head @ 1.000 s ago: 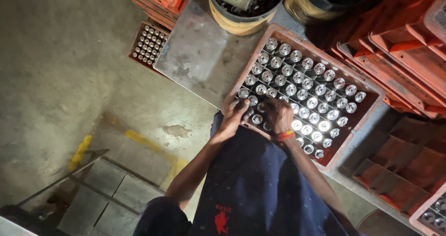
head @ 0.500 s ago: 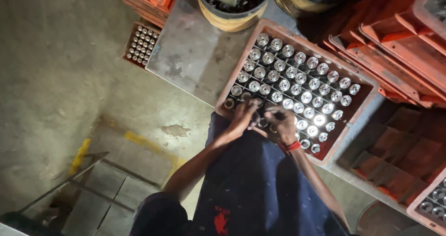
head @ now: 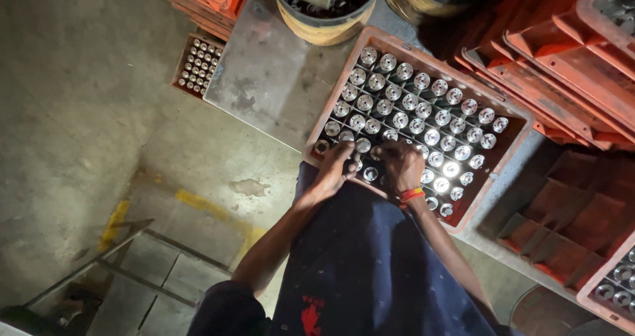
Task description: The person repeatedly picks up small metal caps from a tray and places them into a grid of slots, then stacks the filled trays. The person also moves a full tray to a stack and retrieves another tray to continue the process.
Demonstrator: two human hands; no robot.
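Observation:
An orange compartment crate (head: 512, 152) sits on a grey metal table (head: 271, 84), filled with several shiny round metal parts (head: 431, 137). My left hand (head: 336, 167) rests on the near rows of the crate, fingers curled over a part. My right hand (head: 401, 166), with an orange band at the wrist, is beside it, fingers bent down onto parts in the same rows. What the fingers grip is hidden under the hands. My dark blue shirt fills the lower middle of the view.
A round bucket (head: 325, 8) of dark parts stands at the table's far edge. Stacked orange crates (head: 569, 51) lie to the right, an empty divided one (head: 562, 237) lower right. A small crate of parts (head: 197, 65) sits on the concrete floor at the left.
Both hands have stayed at the near rows of the crate, shifting slightly right along it. The view has tilted a little, so the crate sits lower in the frame.

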